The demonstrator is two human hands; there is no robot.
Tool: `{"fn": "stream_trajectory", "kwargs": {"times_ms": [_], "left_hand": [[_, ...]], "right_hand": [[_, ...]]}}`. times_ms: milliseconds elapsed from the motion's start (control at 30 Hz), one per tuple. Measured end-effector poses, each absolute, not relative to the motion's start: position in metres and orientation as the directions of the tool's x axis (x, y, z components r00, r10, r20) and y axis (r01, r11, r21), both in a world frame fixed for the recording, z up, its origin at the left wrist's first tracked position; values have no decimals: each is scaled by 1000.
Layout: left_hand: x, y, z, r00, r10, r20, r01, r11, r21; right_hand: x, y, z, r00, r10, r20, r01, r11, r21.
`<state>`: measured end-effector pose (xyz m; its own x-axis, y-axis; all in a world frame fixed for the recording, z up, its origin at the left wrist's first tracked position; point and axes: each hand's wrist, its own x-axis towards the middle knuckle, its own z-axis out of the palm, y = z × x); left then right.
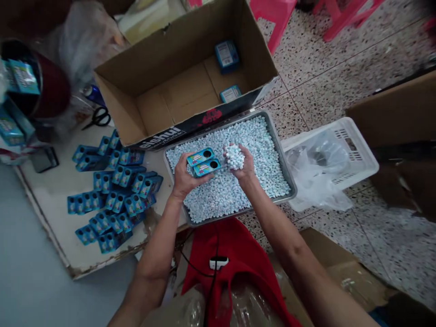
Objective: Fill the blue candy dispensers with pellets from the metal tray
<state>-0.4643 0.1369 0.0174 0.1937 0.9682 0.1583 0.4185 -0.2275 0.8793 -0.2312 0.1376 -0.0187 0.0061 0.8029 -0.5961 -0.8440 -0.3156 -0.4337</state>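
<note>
Two small blue printed boxes (206, 167), each with a round dark hole in its top, sit side by side in my left hand (185, 179), its fingers closed round them. Cupped palm up, my right hand (245, 165) holds a heap of small pale candies (235, 156). Both hands are above a metal tray (292, 193) filled with a layer of the same white and light-blue pieces. To the left, many more blue boxes (117, 200) with holes stand in clusters on the table.
Behind the tray stands an open cardboard carton (170, 97) with two blue packs inside. Scissors (99, 117) lie on the table (61, 181) at left. A white plastic basket (357, 150) with clear bags is at right. Pink stools (275, 18) stand on the speckled floor.
</note>
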Motion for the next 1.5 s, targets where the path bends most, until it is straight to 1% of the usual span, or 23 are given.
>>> {"fn": "stream_trajectory", "kwargs": {"times_ms": [100,233,367,433,500,600,767,867,967,1067,1233,1400,1500], "left_hand": [[-480,140,10,253,946,203,542,-313,780],[-483,134,-10,361,912,195,565,-380,733],[-492,125,-17,440,883,162,585,-418,695],[-497,122,-16,451,884,123,619,-409,671],[-501,122,-12,453,888,79,645,-387,659],[-502,120,-7,445,895,41,653,-356,669],[-494,114,3,362,930,58,652,-297,697],[-489,114,9,336,938,83,644,-292,707],[-486,117,10,398,911,104,599,-344,723],[-486,120,6,416,899,140,551,-372,747],[-486,126,-2,351,922,164,542,-342,767],[-477,132,-4,336,930,150,601,-334,726],[-474,134,-5,349,924,159,606,-352,714]], "right_hand": [[-236,129,9,-14,840,-543,-874,-274,-402],[-255,122,41,34,855,-517,-885,-215,-414],[-273,122,48,33,852,-522,-893,-209,-398],[-281,122,48,52,860,-508,-881,-201,-429],[-287,121,48,78,875,-478,-852,-190,-487],[-296,121,50,119,901,-418,-804,-159,-573],[-306,122,58,153,939,-308,-726,-105,-680],[-305,123,66,204,938,-279,-708,-56,-704],[-303,123,75,220,939,-263,-690,-41,-722],[-301,121,82,216,950,-227,-655,-31,-755],[-302,115,83,238,952,-191,-529,-38,-848],[-308,106,78,157,973,-166,-456,-78,-887],[-298,94,72,98,982,-160,-399,-108,-911]]}}
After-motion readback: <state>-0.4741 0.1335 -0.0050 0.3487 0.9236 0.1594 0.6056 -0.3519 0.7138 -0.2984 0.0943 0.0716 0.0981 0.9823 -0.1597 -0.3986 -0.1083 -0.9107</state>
